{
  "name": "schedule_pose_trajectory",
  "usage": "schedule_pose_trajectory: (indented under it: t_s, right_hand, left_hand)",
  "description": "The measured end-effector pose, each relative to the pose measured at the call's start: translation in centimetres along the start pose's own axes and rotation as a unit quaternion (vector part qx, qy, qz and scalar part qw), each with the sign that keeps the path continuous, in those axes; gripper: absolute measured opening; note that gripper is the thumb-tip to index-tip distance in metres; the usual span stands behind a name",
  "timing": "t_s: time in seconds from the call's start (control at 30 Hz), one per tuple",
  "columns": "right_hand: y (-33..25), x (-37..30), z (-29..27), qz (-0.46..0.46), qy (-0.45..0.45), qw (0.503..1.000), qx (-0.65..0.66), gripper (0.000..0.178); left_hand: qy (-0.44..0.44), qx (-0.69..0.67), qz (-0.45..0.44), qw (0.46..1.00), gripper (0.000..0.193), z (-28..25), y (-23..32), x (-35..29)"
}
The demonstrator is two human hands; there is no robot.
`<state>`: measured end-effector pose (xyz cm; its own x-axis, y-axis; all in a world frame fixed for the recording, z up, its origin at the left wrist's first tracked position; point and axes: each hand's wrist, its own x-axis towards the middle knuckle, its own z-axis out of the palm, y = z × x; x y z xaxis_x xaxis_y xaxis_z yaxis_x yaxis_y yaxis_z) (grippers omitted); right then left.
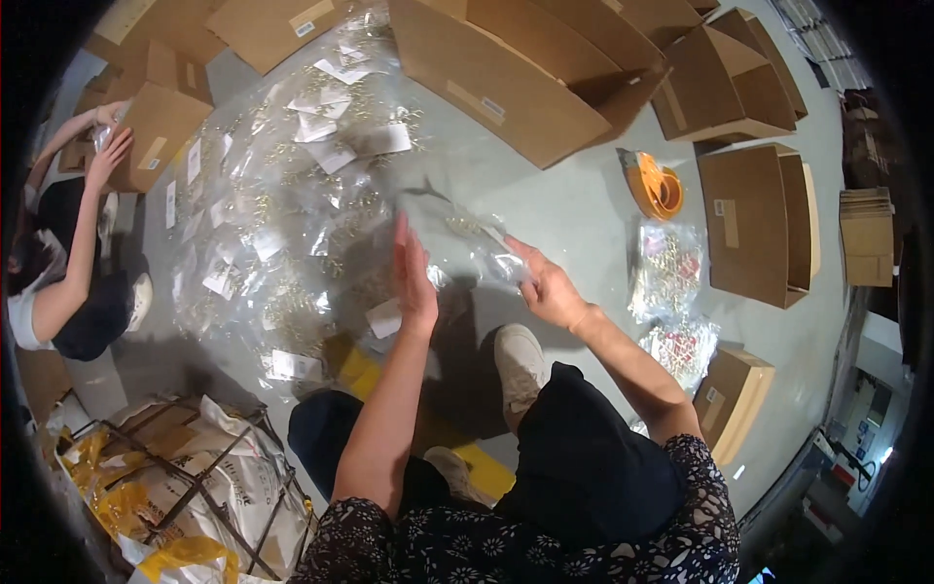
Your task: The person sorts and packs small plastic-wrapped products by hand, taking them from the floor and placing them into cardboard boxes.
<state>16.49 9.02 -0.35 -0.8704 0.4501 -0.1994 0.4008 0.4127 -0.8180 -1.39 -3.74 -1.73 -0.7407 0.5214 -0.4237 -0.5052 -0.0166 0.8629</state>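
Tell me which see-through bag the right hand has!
The clear plastic bag pinched in the person's right hand. It is held, while the heaped clear bags at left and bags with red bits at right lie on the floor.

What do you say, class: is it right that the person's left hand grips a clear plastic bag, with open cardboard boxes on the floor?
Not quite: the head view shows the right hand gripping the clear plastic bag; the open cardboard boxes are on the floor as stated.

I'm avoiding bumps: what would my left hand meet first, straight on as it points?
Your left hand would probably meet the piled clear bags; the held bag might come first, depth being unclear.
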Motion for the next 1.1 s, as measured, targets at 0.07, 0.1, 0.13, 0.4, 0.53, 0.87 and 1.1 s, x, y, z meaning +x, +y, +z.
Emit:
schedule_pose_trajectory:
  t_s: [0.07, 0.1, 0.13, 0.4, 0.53, 0.87, 1.1]
  right_hand:
    - [0.4, -1.0, 0.1, -0.006, 0.008, 1.000, -0.020, 0.072]
    - [0.5, -1.3, 0.5, -0.017, 0.014, 0.999, -0.039, 0.073]
    - [0.9, -1.4, 1.0, -0.018, 0.015, 0.999, -0.036, 0.073]
    - [5.1, -2.4, 0.8, 0.063, 0.014, 0.978, 0.198, 0.079]
    - [5.5, -2.4, 0.3, 0.061, 0.008, 0.971, 0.232, 0.080]
    - [3.0, -1.5, -0.7, -0.013, -0.018, 0.997, -0.069, 0.077]
    - [4.8, -2.1, 0.0, -0.054, 0.126, 0.988, -0.070, 0.046]
  left_hand:
    - [0.005, 0.012, 0.000, 1.000, 0.053, 1.5, -0.4, 0.3]
    - [-0.065, 0.058, 0.059, 0.994, 0.049, 1.3, -1.9, 0.9]
    - [-0.135, 0.104, 0.117, 0.978, 0.046, 0.7, -3.2, 1.1]
    - [-0.175, -0.029, -0.017, 0.984, 0.055, 2.4, -3.2, -0.6]
    - [-0.195, -0.020, -0.045, 0.980, 0.060, 2.5, -2.8, -0.7]
    - [-0.141, 0.108, -0.015, 0.984, 0.059, 3.0, -4.0, -0.7]
    - [0.256, 0.331, 0.072, 0.905, 0.085, -5.8, -9.0, -5.2]
